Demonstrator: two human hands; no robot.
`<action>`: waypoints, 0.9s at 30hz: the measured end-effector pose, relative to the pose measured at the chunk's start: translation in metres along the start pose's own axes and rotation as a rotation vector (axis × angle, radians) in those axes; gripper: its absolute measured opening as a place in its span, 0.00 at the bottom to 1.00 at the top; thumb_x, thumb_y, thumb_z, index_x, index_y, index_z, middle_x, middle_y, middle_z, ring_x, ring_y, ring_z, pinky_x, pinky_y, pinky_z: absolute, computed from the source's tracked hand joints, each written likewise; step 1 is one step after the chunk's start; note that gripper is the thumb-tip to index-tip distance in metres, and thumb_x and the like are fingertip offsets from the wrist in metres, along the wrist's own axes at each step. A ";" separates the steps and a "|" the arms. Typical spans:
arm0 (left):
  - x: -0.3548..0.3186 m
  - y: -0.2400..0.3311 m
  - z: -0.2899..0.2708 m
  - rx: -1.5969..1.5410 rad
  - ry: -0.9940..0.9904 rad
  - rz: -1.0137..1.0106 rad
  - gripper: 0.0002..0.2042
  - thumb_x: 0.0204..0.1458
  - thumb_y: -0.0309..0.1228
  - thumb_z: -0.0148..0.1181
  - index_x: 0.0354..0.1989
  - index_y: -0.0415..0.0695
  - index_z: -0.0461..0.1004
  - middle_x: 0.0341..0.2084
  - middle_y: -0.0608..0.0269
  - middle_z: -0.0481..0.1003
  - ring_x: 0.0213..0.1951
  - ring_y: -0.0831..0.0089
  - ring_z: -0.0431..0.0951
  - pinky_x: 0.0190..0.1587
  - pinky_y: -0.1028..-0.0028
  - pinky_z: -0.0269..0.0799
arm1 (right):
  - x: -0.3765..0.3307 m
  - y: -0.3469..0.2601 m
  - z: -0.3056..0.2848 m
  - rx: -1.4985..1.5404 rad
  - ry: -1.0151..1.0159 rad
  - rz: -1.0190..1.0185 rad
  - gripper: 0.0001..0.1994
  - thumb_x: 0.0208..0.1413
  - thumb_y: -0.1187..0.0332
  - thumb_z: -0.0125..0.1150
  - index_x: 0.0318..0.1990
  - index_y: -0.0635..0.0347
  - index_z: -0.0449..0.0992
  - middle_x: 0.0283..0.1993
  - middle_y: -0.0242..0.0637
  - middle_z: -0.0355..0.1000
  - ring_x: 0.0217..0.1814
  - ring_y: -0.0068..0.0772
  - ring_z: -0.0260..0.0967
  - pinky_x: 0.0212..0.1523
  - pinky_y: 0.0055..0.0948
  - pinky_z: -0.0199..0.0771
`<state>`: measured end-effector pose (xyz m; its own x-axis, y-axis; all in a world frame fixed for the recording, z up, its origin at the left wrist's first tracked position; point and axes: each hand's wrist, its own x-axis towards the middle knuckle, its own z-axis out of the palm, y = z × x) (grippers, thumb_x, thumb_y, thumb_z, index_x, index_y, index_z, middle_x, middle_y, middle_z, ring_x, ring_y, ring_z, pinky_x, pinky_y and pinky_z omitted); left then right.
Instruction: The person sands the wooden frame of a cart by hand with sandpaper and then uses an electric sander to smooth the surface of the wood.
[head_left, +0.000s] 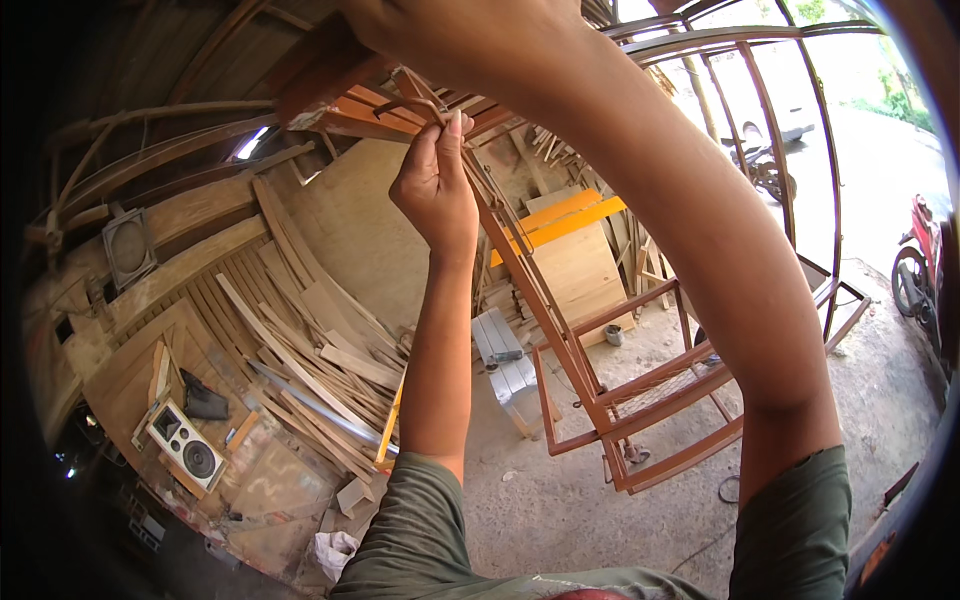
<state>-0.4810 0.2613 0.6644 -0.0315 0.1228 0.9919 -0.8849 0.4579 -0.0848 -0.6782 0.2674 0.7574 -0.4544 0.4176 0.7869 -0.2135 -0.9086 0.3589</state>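
Up by the brown metal frame (pixel 540 300), L hand (pixel 437 185) has a bent brown rod (pixel 408 102) pinched thumb-to-finger; R hand (pixel 450 35) is cut off up top, can't tell its grip. Prob a steadying step imo, next move calls for a firm pinch

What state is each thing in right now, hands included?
Left hand, pinching the bent brown rod.
Right hand, partly cut off at the top; grip unclear.
Brown frame, bars joined, openings see-through.
Silver bench, standing, tool lying on top.
Planks, loosely piled.
White-fronted speaker, front uncovered.
Red motorbike, parked, partly cropped.
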 end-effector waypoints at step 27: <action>0.003 0.000 -0.037 0.110 0.054 -0.072 0.11 0.65 0.30 0.60 0.43 0.33 0.82 0.37 0.56 0.85 0.39 0.71 0.84 0.45 0.72 0.80 | 0.012 -0.021 0.015 0.103 -0.156 0.186 0.17 0.56 0.53 0.57 0.35 0.59 0.82 0.32 0.46 0.81 0.34 0.49 0.82 0.35 0.46 0.79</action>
<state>-0.4640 0.2943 0.6638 0.0566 0.1412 0.9884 -0.9297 0.3683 0.0007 -0.6663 0.2914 0.7662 -0.3372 0.2444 0.9092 -0.0460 -0.9688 0.2434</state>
